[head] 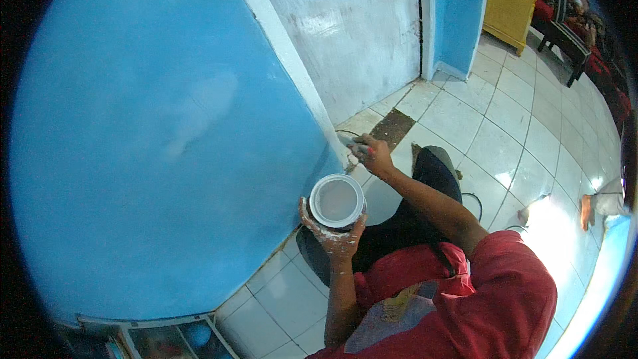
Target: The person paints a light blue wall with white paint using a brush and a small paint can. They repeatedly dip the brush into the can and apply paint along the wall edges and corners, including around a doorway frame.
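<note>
My left hand (335, 243), smeared with white paint, is wrapped around the near side of a round tub (337, 222) with a white rim. Pale stuff lies inside the tub, which is held upright close to the blue wall (174, 109). Beyond it, my right hand (379, 157) grips a paintbrush (363, 148) with some red on its handle. The brush is at the foot of the white door frame (294, 52); whether its bristles touch the wood is hard to tell. To the right of the frame stands a patchy whitish door (344, 35).
White floor tiles (498, 149) surround me, with a dark bare patch (394, 127) by the door. A glass-fronted case (159, 341) is at lower left. A yellow cabinet (508, 5) and a dark bench (568, 42) stand far off. Someone's foot (586, 212) shows at right.
</note>
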A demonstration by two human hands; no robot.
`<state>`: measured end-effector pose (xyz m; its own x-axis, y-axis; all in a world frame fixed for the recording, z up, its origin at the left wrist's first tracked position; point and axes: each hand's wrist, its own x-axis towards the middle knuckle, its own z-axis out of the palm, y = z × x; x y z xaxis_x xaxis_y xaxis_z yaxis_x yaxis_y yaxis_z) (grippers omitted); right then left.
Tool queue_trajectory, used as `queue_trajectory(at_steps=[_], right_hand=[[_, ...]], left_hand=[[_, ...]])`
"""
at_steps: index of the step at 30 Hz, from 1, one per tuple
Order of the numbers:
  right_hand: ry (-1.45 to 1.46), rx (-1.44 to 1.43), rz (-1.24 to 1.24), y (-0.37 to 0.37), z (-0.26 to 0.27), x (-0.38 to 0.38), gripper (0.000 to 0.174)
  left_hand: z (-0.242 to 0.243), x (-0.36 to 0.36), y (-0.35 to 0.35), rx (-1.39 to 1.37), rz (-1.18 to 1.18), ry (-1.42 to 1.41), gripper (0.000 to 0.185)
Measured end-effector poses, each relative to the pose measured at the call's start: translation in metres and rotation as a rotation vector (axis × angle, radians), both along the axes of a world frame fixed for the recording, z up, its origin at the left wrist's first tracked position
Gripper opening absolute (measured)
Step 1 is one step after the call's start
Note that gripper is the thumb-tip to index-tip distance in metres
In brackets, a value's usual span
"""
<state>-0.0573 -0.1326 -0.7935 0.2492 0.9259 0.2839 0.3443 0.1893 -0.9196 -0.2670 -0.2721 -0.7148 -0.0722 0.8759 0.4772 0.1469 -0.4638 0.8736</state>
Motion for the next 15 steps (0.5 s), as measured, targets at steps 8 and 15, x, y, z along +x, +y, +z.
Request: queue_trajectory(at_steps=[8,15], right_hand=[[0.38,-0.073,-0.097,-0.084,0.127,0.035,0.027],[0.064,0.099,0.102,-0.148,0.23,-0.005,0.031]], left_hand=[[-0.006,-0.01,0.003,0.079,0.08,0.266,0.129],[-0.019,-0.021,0.01,0.138,-0.035,0.364,0.128]])
